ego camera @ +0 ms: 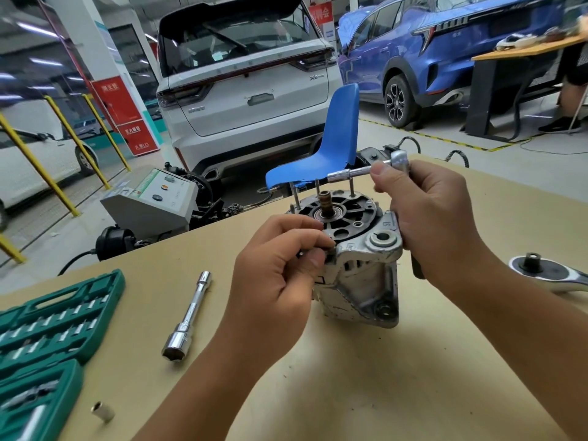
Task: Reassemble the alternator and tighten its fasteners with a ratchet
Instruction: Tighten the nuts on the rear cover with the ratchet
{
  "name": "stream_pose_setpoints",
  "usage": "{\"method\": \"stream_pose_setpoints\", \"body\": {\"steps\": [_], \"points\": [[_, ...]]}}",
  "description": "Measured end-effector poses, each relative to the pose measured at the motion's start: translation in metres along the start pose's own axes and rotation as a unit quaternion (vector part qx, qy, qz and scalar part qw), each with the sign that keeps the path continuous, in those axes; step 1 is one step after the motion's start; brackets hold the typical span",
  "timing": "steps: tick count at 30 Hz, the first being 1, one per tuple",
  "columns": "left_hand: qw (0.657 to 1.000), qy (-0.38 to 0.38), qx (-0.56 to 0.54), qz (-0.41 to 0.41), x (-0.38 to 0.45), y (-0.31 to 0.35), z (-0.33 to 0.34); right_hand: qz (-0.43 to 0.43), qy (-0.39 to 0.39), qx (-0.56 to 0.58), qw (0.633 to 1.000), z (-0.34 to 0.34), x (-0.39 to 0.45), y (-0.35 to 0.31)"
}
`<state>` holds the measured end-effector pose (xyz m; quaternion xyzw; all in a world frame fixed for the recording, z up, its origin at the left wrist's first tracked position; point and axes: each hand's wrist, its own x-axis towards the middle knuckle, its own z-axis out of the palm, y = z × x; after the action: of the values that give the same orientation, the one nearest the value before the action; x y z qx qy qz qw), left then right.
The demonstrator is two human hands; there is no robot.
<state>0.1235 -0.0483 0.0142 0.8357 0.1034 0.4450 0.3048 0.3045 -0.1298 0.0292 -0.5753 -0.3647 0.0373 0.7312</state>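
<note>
On the bench in front of us stands the alternator, its shaft pointing straight up, so its long axis runs vertical with the black end face on top and the silver housing below. Long bolts rise upright from the far rim. Our left hand has curled fingers pinching a small dark fastener at the housing's near-left edge. Our right hand grips a ratchet behind the alternator; the tool lies roughly level, its silver end pointing left toward the bolts. The heel of that hand sits against the housing's right side. An extension bar lies to the left, its socket end toward us. A green socket case sits open at the left edge, a loose socket just beside it. A second ratchet rests at the right edge
</note>
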Motion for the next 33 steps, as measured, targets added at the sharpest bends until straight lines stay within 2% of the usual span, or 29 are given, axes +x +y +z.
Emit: {"method": "stream_pose_setpoints", "body": {"steps": [4, 7, 9, 11, 13, 15, 18, 20, 25, 33], "points": [[1.000, 0.008, -0.012, -0.017, -0.004, 0.000, 0.005, -0.013, 0.003, -0.005, 1.000, 0.001, 0.000, 0.003], [0.999, 0.012, -0.017, -0.028, -0.002, 0.000, 0.003, -0.061, -0.004, -0.020, 0.998, -0.002, 0.001, -0.002], [0.998, 0.008, -0.039, -0.045, 0.000, -0.002, 0.000, -0.109, -0.031, -0.043, 0.993, -0.004, 0.008, -0.017], [0.996, 0.014, -0.068, -0.063, 0.000, -0.004, -0.002, -0.149, -0.107, -0.079, 0.980, -0.002, 0.021, -0.042], [0.993, 0.019, -0.087, -0.078, -0.001, -0.004, -0.003, -0.178, -0.224, -0.152, 0.946, 0.005, 0.035, -0.070], [0.990, 0.021, -0.098, -0.100, -0.003, -0.004, -0.003, -0.180, -0.332, -0.238, 0.895, 0.014, 0.046, -0.097], [0.983, 0.040, -0.133, -0.121, -0.004, -0.005, -0.003, -0.174, -0.423, -0.325, 0.828, 0.022, 0.054, -0.121], [0.975, 0.069, -0.161, -0.138, -0.005, -0.006, -0.003, -0.172, -0.432, -0.348, 0.814, 0.028, 0.053, -0.124], [0.958, 0.106, -0.208, -0.167, -0.004, -0.013, -0.004, -0.156, -0.424, -0.369, 0.812, 0.045, 0.044, -0.115], [0.957, 0.112, -0.214, -0.162, -0.003, -0.028, -0.005, -0.146, -0.415, -0.384, 0.812, 0.042, 0.042, -0.112]]}}
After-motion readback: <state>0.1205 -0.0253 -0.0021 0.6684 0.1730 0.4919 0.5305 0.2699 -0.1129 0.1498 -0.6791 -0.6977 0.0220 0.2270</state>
